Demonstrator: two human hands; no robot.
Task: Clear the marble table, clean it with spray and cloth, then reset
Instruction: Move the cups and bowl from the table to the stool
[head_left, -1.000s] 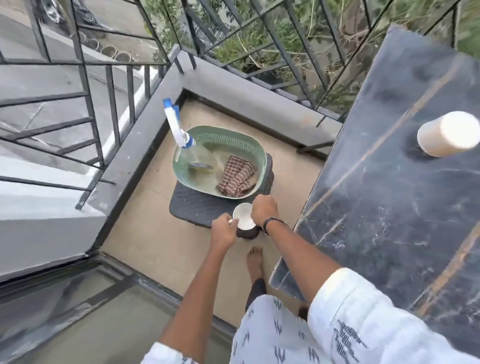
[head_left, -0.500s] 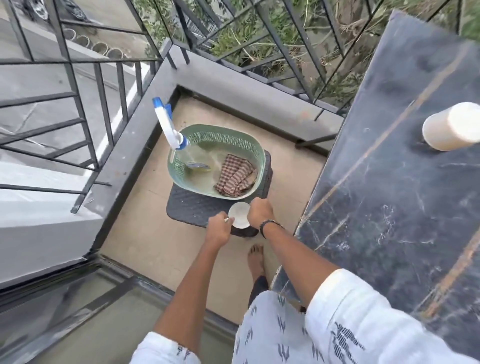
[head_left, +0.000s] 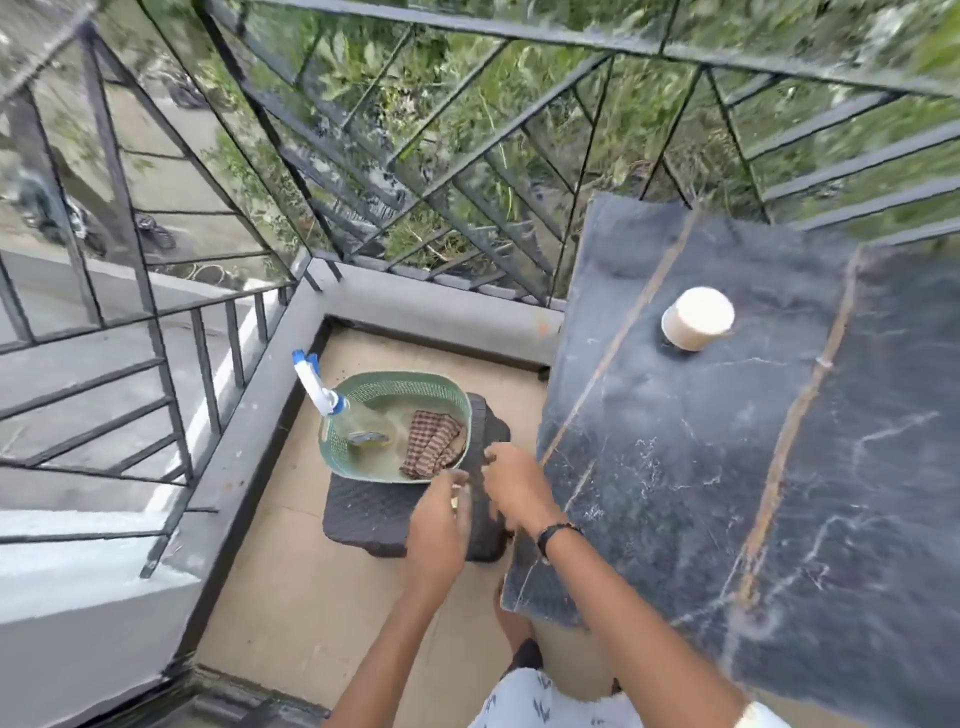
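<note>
The marble table (head_left: 727, 441) fills the frame from 2 to 5 o'clock; its dark veined slab is judged heavy, hard and slick, better wiped where it stands than shifted. One item is left on it: a cream cup (head_left: 696, 318) at about 2 o'clock, apparently upside down and well apart from both hands. It is judged light, rigid and breakable, best taken around its side wall.

A dark woven stool (head_left: 374, 512) is seen on the floor near centre, just left of the table edge. A green basket (head_left: 457, 400) is set on it. Inside, a spray bottle (head_left: 332, 405) is propped at the basket's 9 o'clock, its nozzle up above the rim; a clear body with liquid suggests moderate weight, to be held at the neck below the trigger. A checked cloth (head_left: 428, 449) lies crumpled at the basket's 4 o'clock, soft and limp, to be pinched anywhere.

The left hand (head_left: 439, 517) and right hand (head_left: 511, 486) are held close together over the stool at 6 o'clock of the basket. The fingers are curled loosely, but motion blur hides whether anything is held; it cannot be told.
</note>
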